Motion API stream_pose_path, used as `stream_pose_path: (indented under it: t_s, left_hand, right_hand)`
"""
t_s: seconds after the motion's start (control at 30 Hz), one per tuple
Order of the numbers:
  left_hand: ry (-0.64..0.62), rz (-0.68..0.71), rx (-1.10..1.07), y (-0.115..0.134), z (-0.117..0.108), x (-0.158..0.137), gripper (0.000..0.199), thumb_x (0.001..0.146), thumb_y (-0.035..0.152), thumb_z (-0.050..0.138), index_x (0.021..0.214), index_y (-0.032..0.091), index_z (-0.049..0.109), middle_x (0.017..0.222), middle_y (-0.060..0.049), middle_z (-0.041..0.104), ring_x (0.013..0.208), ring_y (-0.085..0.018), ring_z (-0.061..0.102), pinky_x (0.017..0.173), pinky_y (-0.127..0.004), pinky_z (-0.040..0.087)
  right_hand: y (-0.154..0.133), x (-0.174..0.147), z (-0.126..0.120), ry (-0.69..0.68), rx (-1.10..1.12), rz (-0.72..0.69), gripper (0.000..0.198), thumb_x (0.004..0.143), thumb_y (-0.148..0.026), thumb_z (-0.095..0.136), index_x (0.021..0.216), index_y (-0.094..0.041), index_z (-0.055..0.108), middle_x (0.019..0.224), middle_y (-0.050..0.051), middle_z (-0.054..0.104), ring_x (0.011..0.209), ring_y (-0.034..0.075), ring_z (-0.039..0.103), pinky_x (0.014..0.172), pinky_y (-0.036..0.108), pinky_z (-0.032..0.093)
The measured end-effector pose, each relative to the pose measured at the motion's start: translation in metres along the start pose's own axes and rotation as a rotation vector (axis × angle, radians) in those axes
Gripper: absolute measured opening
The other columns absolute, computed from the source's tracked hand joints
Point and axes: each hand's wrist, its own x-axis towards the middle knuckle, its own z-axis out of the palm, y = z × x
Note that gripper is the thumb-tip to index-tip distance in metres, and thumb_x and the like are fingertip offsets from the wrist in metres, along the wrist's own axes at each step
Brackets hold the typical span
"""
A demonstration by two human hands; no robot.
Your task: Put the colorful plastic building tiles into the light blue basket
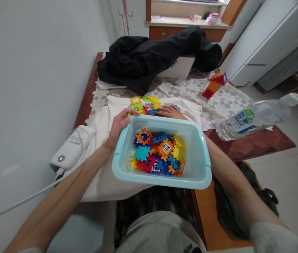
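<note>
A light blue plastic bin (pixel 162 181) sits close in front of me, with several colourful building tiles (pixel 166 149) with toothed edges lying inside. Beyond its far rim, more of these tiles (pixel 136 108) are spread on a white cloth. My left hand (pixel 121 123) curves round the bin's far left corner, fingers apart, beside the green and yellow tiles. Lying palm down over the loose tiles, my right hand (pixel 171 111) has its fingers stretched and spread. The bin's rim hides part of both hands and some tiles.
A clear plastic bottle (pixel 254 117) stands at the table's right side. Farther back are a joined tile shape (pixel 214 85) and a black cloth (pixel 149 56) over a white box. At left, a white power bank (pixel 72 146) trails a cable. A dark bag (pixel 243 200) lies at lower right.
</note>
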Motion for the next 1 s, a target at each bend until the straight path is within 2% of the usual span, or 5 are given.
stream_pose_path:
  t_s: [0.1, 0.17, 0.63, 0.83, 1.0]
  left_hand:
    - [-0.144, -0.096, -0.124, -0.002, 0.000, -0.001, 0.055, 0.083, 0.052, 0.072, 0.127, 0.019, 0.079, 0.101, -0.011, 0.082, 0.083, -0.027, 0.075, 0.074, -0.035, 0.059]
    - [-0.169, -0.116, -0.137, -0.003, -0.001, 0.001, 0.053, 0.083, 0.049, 0.070, 0.124, 0.016, 0.081, 0.104, -0.013, 0.083, 0.092, -0.031, 0.078, 0.079, -0.037, 0.061]
    - [0.068, 0.041, 0.047, -0.003, 0.000, 0.001, 0.035, 0.076, 0.039, 0.068, 0.099, 0.019, 0.086, 0.104, -0.010, 0.082, 0.092, -0.027, 0.072, 0.078, -0.034, 0.060]
    - [0.090, 0.047, 0.056, -0.005, -0.001, 0.000, 0.034, 0.076, 0.039, 0.068, 0.096, 0.019, 0.085, 0.095, -0.009, 0.080, 0.085, -0.025, 0.069, 0.076, -0.034, 0.057]
    - [0.087, 0.026, 0.037, -0.006, -0.001, 0.000, 0.034, 0.075, 0.040, 0.069, 0.096, 0.019, 0.085, 0.093, -0.008, 0.079, 0.083, -0.024, 0.069, 0.074, -0.033, 0.056]
  right_hand:
    - [0.001, 0.003, -0.003, 0.000, 0.045, -0.047, 0.032, 0.103, -0.039, 0.067, 0.131, -0.026, 0.077, 0.147, 0.012, 0.073, 0.139, 0.035, 0.064, 0.126, 0.061, 0.036]
    - [0.001, 0.004, -0.007, 0.003, 0.060, -0.077, 0.026, 0.102, -0.039, 0.071, 0.122, -0.024, 0.079, 0.137, 0.012, 0.078, 0.128, 0.034, 0.069, 0.121, 0.057, 0.041]
    - [-0.011, 0.002, -0.017, 0.098, 0.017, -0.056, 0.032, 0.103, -0.048, 0.070, 0.121, -0.024, 0.080, 0.124, 0.013, 0.076, 0.117, 0.031, 0.067, 0.109, 0.049, 0.048]
    - [0.002, 0.001, -0.010, 0.057, -0.051, 0.012, 0.036, 0.102, -0.041, 0.071, 0.134, -0.026, 0.077, 0.142, 0.013, 0.073, 0.135, 0.037, 0.060, 0.119, 0.056, 0.040]
    - [0.003, 0.003, -0.010, -0.001, -0.049, 0.027, 0.025, 0.099, -0.038, 0.074, 0.117, -0.022, 0.079, 0.129, 0.014, 0.077, 0.124, 0.037, 0.065, 0.115, 0.054, 0.044]
